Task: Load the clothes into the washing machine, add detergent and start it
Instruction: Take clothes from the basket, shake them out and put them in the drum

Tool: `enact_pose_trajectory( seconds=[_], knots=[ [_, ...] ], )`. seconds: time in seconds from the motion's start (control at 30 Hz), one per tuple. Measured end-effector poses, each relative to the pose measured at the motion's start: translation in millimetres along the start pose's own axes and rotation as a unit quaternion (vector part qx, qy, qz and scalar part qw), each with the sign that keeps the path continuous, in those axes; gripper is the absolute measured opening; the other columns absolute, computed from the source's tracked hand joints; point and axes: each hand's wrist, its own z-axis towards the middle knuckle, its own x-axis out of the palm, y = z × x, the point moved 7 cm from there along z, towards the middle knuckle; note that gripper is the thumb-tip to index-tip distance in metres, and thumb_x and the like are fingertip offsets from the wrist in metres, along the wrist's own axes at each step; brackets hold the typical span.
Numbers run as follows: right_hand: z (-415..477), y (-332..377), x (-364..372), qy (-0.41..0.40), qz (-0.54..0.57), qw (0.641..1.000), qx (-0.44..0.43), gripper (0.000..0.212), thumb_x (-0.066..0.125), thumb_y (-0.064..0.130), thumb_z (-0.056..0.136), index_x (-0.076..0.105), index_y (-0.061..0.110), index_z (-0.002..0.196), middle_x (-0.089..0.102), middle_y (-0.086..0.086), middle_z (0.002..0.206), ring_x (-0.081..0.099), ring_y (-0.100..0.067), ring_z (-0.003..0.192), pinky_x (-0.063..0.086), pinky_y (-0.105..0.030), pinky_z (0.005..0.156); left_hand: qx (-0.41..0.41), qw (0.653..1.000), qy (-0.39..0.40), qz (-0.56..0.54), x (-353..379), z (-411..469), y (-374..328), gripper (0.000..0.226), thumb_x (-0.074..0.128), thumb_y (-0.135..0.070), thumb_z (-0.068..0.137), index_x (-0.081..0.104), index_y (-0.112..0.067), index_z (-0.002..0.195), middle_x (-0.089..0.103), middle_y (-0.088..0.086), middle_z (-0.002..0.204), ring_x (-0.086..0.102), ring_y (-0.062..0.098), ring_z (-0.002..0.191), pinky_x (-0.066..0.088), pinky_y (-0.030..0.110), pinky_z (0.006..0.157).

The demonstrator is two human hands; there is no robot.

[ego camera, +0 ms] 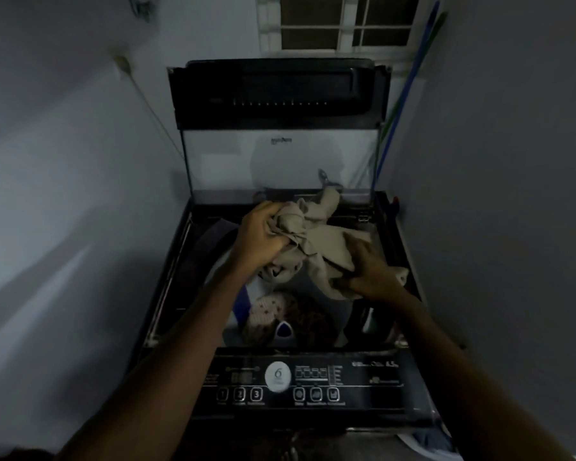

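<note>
- My left hand [263,235] is bunched round one end of the beige cloth [326,242]; my right hand [368,272] pinches the other end.
- The cloth hangs over the open tub of the washing machine [175,277].
- Patterned clothes [281,312] lie in the tub below.
- The lid [276,94] stands upright at the back.
- The control panel [363,384] is nearest me.
- A window [341,24] is behind.
</note>
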Motion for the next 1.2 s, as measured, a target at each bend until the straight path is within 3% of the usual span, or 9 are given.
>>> enact_pose_trajectory(
  seconds=[0.07, 0.13, 0.23, 0.33, 0.43, 0.53, 0.73, 0.93, 1.2],
  knots=[
    [9.8, -4.9, 26.4, 0.036, -0.022, 0.999, 0.022, 0.071, 0.077, 0.024, 0.076, 0.044, 0.018, 0.14, 0.055, -0.01, 0.135, 0.053, -0.03, 0.122, 0.047, -0.037, 0.095, 0.01, 1.0, 0.018, 0.011, -7.6, -1.7, 16.1, 0.043, 0.073, -0.009, 0.07, 0.069, -0.006, 0.113, 0.059, 0.0, 0.107, 0.062, 0.018, 0.098, 0.047, 0.015, 0.08],
    [20.0, 2.4, 31.9, -0.036, 0.008, 0.999, 0.023, 0.041, 0.071, 0.013, 0.08, 0.063, 0.013, 0.12, 0.068, -0.012, 0.115, 0.063, -0.029, 0.107, 0.047, -0.029, 0.084, 0.01, 0.999, 0.012, 0.046, -11.8, -7.4, 36.5, 0.042, 0.073, -0.015, 0.071, 0.07, -0.01, 0.112, 0.059, -0.001, 0.108, 0.063, 0.02, 0.098, 0.046, 0.022, 0.081],
    [26.7, 15.3, 34.7, -0.123, 0.137, 0.981, 0.053, 0.023, 0.069, 0.009, 0.079, 0.068, 0.013, 0.102, 0.068, -0.003, 0.097, 0.062, -0.014, 0.091, 0.039, -0.017, 0.074, -0.009, 0.992, 0.001, 0.129, -10.4, -22.6, 67.0, 0.042, 0.075, -0.013, 0.075, 0.069, -0.013, 0.116, 0.061, 0.006, 0.119, 0.06, 0.025, 0.107, 0.041, 0.02, 0.083],
    [40.2, 24.2, 71.1, -0.001, 0.064, 0.998, 0.022, 0.026, 0.07, 0.007, 0.078, 0.068, 0.01, 0.104, 0.066, -0.002, 0.099, 0.06, -0.016, 0.096, 0.04, -0.019, 0.078, -0.034, 0.977, 0.084, 0.195, 12.1, -40.9, 101.9, 0.052, 0.076, -0.016, 0.074, 0.064, -0.015, 0.125, 0.055, 0.01, 0.135, 0.053, 0.029, 0.123, 0.046, 0.034, 0.094],
    [35.9, 17.8, 117.4, 0.19, -0.026, 0.981, 0.004, 0.036, 0.07, 0.021, 0.075, 0.068, 0.008, 0.108, 0.068, -0.007, 0.108, 0.063, -0.021, 0.1, 0.05, -0.037, 0.09, -0.108, 0.932, 0.268, 0.219, 43.5, -69.4, 148.9, 0.077, 0.071, -0.023, 0.069, 0.046, -0.021, 0.142, 0.043, 0.005, 0.146, 0.041, 0.027, 0.135, 0.039, 0.044, 0.108],
    [39.6, -15.8, 139.1, 0.212, -0.057, 0.975, 0.028, 0.045, 0.062, 0.031, 0.074, 0.067, 0.009, 0.113, 0.068, -0.009, 0.112, 0.064, -0.024, 0.102, 0.052, -0.039, 0.091, -0.164, 0.893, 0.351, 0.228, 55.2, -89.4, 174.4, 0.088, 0.067, -0.039, 0.068, 0.033, -0.03, 0.149, 0.034, 0.0, 0.152, 0.038, 0.025, 0.138, 0.034, 0.05, 0.111],
    [33.0, -5.6, 115.6, 0.122, -0.117, 0.985, 0.038, 0.034, 0.064, 0.026, 0.087, 0.066, 0.014, 0.119, 0.064, -0.008, 0.125, 0.058, -0.026, 0.117, 0.043, -0.03, 0.099, -0.086, 0.951, 0.211, 0.209, 48.0, -78.3, 154.1, 0.064, 0.065, -0.017, 0.083, 0.046, -0.018, 0.143, 0.051, 0.003, 0.142, 0.047, 0.023, 0.131, 0.041, 0.038, 0.107],
    [21.7, -11.8, 92.3, 0.091, -0.093, 0.991, 0.037, 0.039, 0.061, 0.012, 0.082, 0.065, 0.011, 0.121, 0.065, -0.009, 0.125, 0.057, -0.024, 0.12, 0.042, -0.028, 0.102, -0.006, 0.956, 0.159, 0.248, 62.6, -77.8, 115.8, 0.056, 0.063, -0.015, 0.087, 0.048, -0.012, 0.141, 0.056, 0.007, 0.136, 0.051, 0.025, 0.127, 0.04, 0.035, 0.105],
    [-15.6, -22.2, 29.5, -0.008, -0.06, 0.997, -0.037, 0.036, 0.058, 0.011, 0.082, 0.067, 0.012, 0.117, 0.065, -0.011, 0.122, 0.059, -0.027, 0.114, 0.048, -0.034, 0.096, 0.007, 0.953, 0.111, 0.283, 101.9, -86.8, 51.6, 0.055, 0.062, -0.016, 0.088, 0.049, -0.01, 0.141, 0.055, 0.009, 0.138, 0.05, 0.026, 0.128, 0.038, 0.036, 0.107]
  ],
)
